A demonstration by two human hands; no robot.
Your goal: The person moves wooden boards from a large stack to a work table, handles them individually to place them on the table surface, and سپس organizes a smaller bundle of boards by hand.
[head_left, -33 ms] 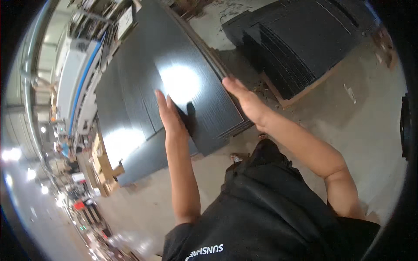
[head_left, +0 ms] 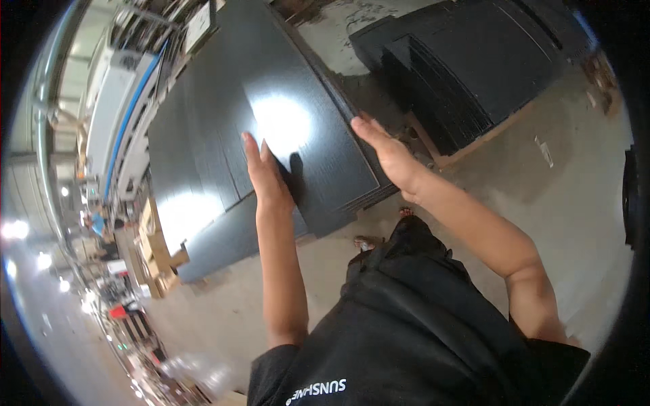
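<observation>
Dark wood-grain panels (head_left: pixel 203 135) lie stacked in front of me, with bright light reflected on their top faces. My left hand (head_left: pixel 266 176) is open over the stack, fingers straight and pointing away, palm turned inward. Beside it a dark shadow or reflection shows on the top panel (head_left: pixel 325 159); whether the hand touches the panel I cannot tell. At the right edge of the same stack is my right hand (head_left: pixel 389 154), its fingers stretched along that edge and its palm facing the panels. Neither hand is closed around anything.
A second stack of black panels (head_left: pixel 487 74) stands at the far right on a brown base. Cardboard boxes (head_left: pixel 154 240) sit beyond the left end of the near stack. A long white machine with a blue stripe (head_left: pixel 132 118) runs along the far left. Concrete floor (head_left: pixel 223 318) surrounds the stacks.
The view has shifted slightly. My right hand appears a little further right, beside the stack's edge; both hands keep nearly the same pose.
</observation>
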